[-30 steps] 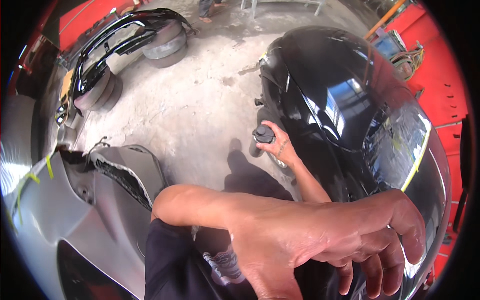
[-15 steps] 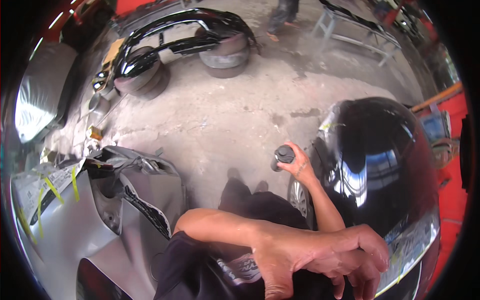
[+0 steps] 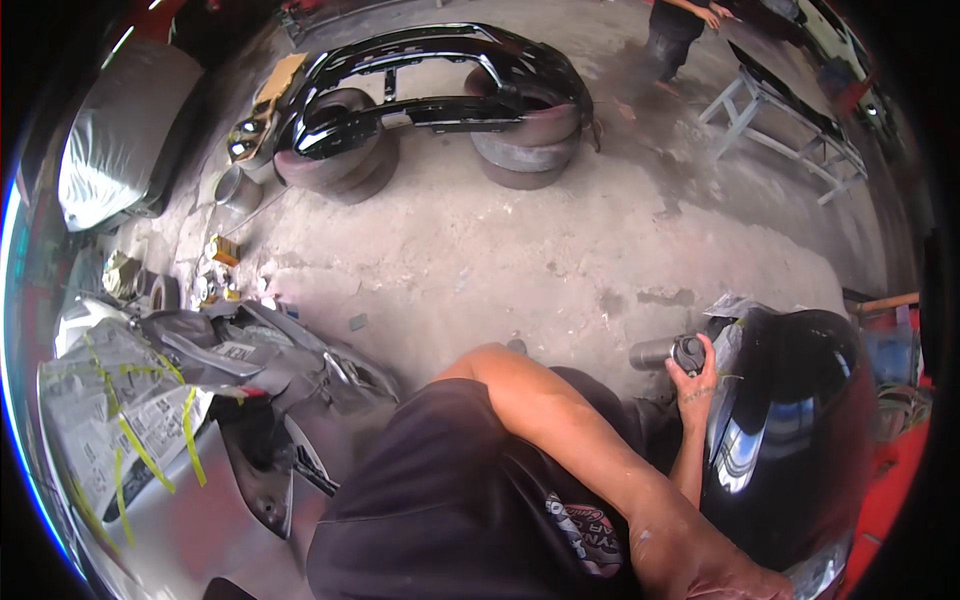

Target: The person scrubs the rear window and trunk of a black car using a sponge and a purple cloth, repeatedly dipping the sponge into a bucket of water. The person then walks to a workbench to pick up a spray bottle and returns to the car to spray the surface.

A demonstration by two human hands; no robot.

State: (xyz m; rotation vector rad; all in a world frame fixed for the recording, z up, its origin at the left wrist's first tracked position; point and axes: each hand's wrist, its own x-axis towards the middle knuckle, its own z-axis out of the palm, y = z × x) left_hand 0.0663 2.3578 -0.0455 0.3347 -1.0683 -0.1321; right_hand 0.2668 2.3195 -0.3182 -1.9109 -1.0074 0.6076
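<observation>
My right hand (image 3: 693, 385) is wrapped round a dark grey, cylindrical tool (image 3: 655, 355) with a round black end. I cannot make out its exact kind. It is raised beside the front end of a glossy black car panel (image 3: 790, 400), which curves along my right side. My left arm crosses my body to the lower right. There my left hand (image 3: 735, 575) is over the panel's near part, blurred and cut off by the lower edge, its fingers not readable.
A black bumper (image 3: 440, 115) rests on stacked tyres (image 3: 525, 155) ahead. Dented silver bodywork (image 3: 190, 460) with taped paper stands at my left. Behind it are several cans (image 3: 222, 250). At the far right another person (image 3: 680, 35) stands beside a grey trestle stand (image 3: 780, 135).
My view has shifted, so the bumper and panels appear moved. My left hand, earlier fully seen with fingers curled apart, has gone down to the lower right. My right hand keeps the tool.
</observation>
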